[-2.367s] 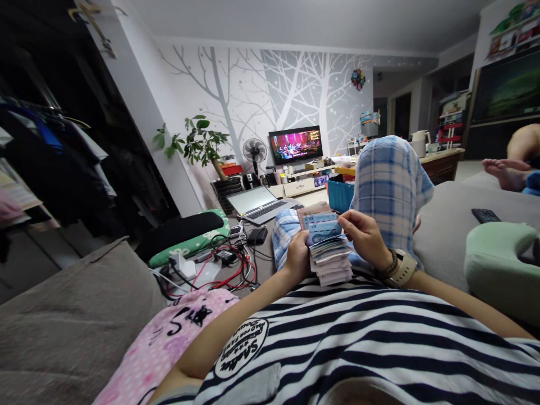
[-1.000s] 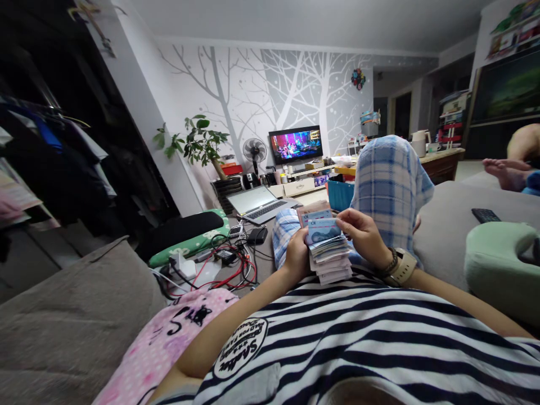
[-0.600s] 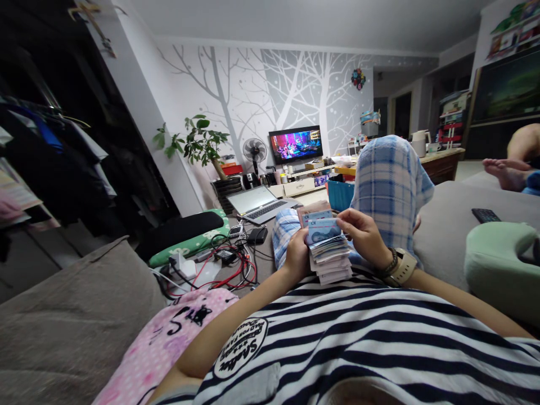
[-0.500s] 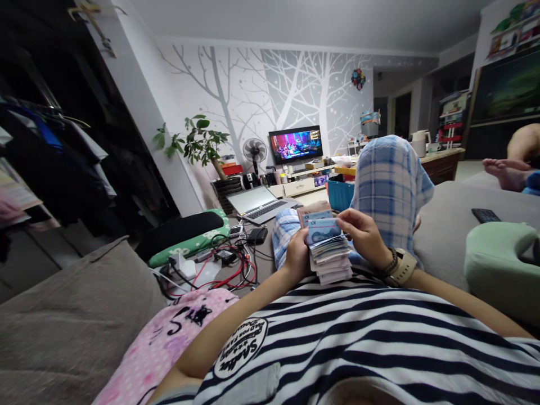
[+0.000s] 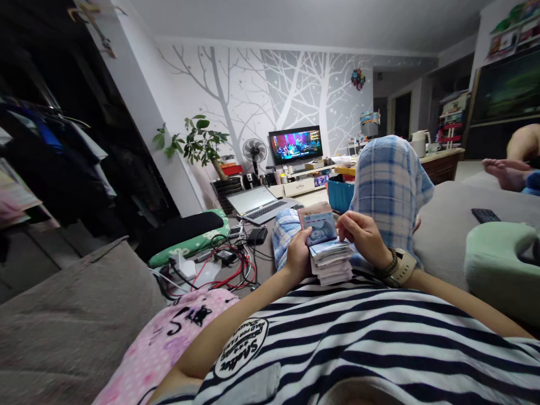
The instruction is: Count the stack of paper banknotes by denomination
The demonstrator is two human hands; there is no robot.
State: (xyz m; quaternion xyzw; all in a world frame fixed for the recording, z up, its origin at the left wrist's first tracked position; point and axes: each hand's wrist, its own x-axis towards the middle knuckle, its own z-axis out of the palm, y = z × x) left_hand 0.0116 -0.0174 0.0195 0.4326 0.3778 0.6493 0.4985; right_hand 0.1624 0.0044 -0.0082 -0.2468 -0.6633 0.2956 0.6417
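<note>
My left hand (image 5: 298, 250) grips a thick wad of banknotes (image 5: 331, 264), its thumb lying over the left edge. A blue-grey banknote (image 5: 321, 228) with a portrait stands uppermost, and a pinkish-brown note (image 5: 310, 210) shows behind it. The lower part of the wad folds down toward my striped shirt in several layers. My right hand (image 5: 360, 233) hovers at the wad's upper right edge, fingers curled together; no note shows between them. On that wrist are a pale watch (image 5: 403, 269) and a dark bracelet.
Left of my legs lie tangled cables (image 5: 242, 264), a black box (image 5: 257, 235) and an open laptop (image 5: 261, 205). My raised knee (image 5: 383, 185) is in blue plaid. To the right are a remote (image 5: 486, 215), a green cushion (image 5: 500, 253) and another person's foot (image 5: 504, 173).
The note that my right fingers were pinching has folded down, and the face of the one behind it now shows fully. My right hand has drawn slightly away from the upright note.
</note>
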